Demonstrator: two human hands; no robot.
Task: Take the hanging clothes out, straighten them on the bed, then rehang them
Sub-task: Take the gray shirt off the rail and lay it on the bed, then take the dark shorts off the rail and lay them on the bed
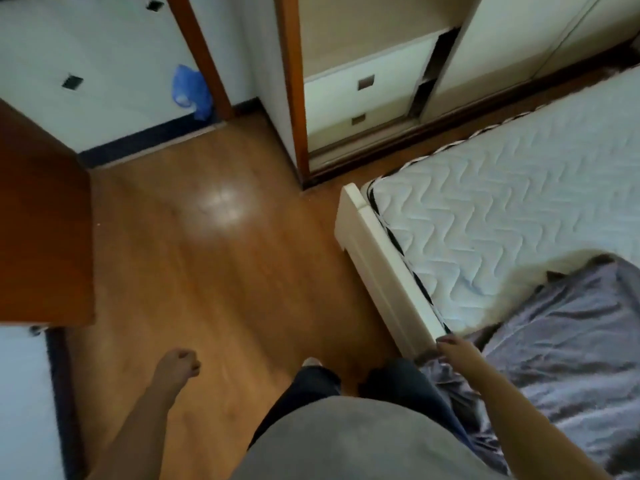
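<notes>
A crumpled grey garment lies on the white quilted mattress at the lower right, with one edge draped over the bed's side. My right hand hangs just above that draped edge, fingers loosely curled, holding nothing that I can make out. Over the wooden floor my left hand is curled into a loose fist with nothing in it. The open wardrobe stands ahead, and only its lower part shows. No hanger or hanging clothes are in view.
Two white drawers sit inside the wardrobe's bottom. The bed's white frame runs close to my right leg. A brown wooden door or panel stands at the left. A blue bag lies against the far wall.
</notes>
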